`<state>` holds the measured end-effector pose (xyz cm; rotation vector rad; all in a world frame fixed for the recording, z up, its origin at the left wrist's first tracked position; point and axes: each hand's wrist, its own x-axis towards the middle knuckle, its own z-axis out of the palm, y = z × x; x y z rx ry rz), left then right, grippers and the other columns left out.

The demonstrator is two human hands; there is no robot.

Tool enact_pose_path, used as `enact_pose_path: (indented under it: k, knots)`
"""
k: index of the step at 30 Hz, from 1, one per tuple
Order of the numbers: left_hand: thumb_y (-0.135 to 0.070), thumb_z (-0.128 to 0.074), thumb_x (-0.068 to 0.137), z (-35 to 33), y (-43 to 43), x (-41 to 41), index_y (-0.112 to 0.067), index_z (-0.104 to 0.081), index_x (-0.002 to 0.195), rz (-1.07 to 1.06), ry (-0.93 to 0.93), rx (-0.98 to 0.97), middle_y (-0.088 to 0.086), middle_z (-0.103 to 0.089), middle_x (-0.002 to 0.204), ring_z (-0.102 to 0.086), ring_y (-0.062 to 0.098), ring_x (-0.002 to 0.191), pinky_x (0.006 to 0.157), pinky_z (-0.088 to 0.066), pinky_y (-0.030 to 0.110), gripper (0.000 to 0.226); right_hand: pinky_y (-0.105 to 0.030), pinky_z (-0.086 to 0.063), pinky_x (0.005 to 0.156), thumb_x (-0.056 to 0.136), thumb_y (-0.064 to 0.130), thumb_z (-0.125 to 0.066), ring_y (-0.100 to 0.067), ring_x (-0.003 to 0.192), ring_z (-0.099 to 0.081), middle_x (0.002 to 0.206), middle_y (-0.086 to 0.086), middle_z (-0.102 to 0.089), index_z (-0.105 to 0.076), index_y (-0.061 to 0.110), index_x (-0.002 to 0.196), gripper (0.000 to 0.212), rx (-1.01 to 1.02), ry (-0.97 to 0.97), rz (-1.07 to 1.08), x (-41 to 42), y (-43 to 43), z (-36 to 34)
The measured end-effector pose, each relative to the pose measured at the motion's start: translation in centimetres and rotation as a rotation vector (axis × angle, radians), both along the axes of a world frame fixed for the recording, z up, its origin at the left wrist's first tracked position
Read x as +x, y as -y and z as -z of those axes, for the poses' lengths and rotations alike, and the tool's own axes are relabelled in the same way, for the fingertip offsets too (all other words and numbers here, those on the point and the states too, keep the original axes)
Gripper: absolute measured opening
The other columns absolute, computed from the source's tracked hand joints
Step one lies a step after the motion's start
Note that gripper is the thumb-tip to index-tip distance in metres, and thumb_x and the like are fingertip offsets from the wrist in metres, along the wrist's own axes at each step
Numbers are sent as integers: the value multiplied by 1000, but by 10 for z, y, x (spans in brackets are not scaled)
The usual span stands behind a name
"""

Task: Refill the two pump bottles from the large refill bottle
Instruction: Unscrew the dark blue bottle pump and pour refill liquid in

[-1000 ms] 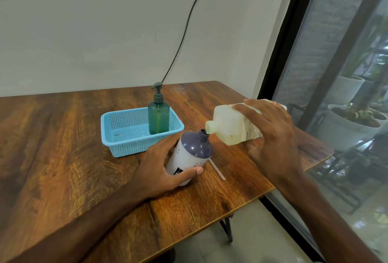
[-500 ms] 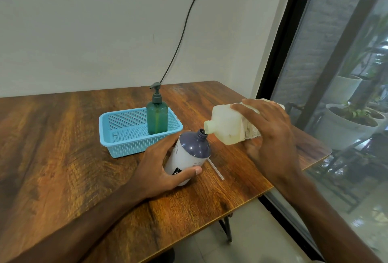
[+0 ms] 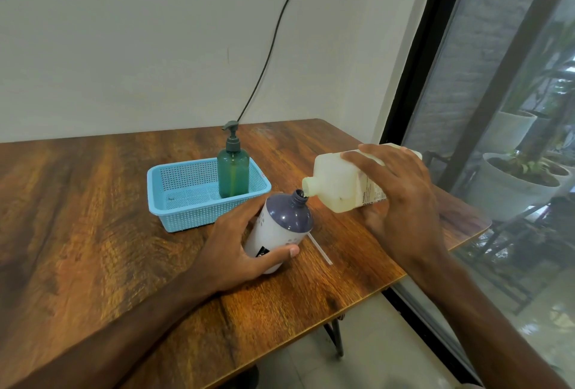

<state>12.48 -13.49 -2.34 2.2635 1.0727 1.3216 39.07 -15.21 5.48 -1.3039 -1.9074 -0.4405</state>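
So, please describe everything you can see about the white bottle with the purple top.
The white bottle looks like plastic, with a rounded purple shoulder, pale dots on its side and a small dark label. Its pump is off, so the narrow neck is open. It stands tilted on the wooden table, held by the left hand. The refill bottle, tipped by the right hand, has its spout at the neck.

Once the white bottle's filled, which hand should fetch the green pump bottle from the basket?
Left. The left hand sits right beside the blue basket holding the green pump bottle; the right hand is busy tipping the refill bottle.
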Motion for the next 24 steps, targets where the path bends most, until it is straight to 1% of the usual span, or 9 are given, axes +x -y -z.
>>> enact_pose_path:
  k: [4,10,14,18,24]
  knots:
    - [-58,-85,74,0,0,-1,-42,-47,140,14,-1,-8,-38,-56,130,-57,-10,122,94,-45,5,78,-38,-19,116,69,15,-92,-26,140,-42,146,-3,-55,-58,25,141,80,-2,7,3,0,0,0]
    - [-57,-85,74,0,-1,0,-42,-48,140,13,2,-5,-37,-57,130,-57,-10,122,94,-45,5,77,-38,-20,116,68,14,-93,-27,140,-42,146,-3,-55,-57,25,141,81,4,9,3,0,-1,0]
    - [-58,-85,74,1,-1,0,-48,-48,137,9,3,-8,-41,-56,128,-56,-11,121,93,-44,5,74,-44,-26,116,67,13,-93,-28,139,-43,146,-3,-55,-58,24,141,82,4,10,-1,1,-1,1]
    - [-56,-86,74,1,-2,0,-42,-49,140,14,5,-12,-33,-59,131,-58,-7,122,93,-46,7,77,-41,-23,115,68,13,-93,-27,140,-42,146,-3,-55,-58,24,141,82,1,10,2,1,-1,0]
    - [-60,-84,74,2,-2,-1,-43,-48,141,15,4,-20,-32,-59,132,-58,-7,123,94,-47,8,78,-39,-22,115,69,14,-92,-27,140,-42,146,-3,-54,-57,25,141,81,-2,15,5,1,-1,-1]
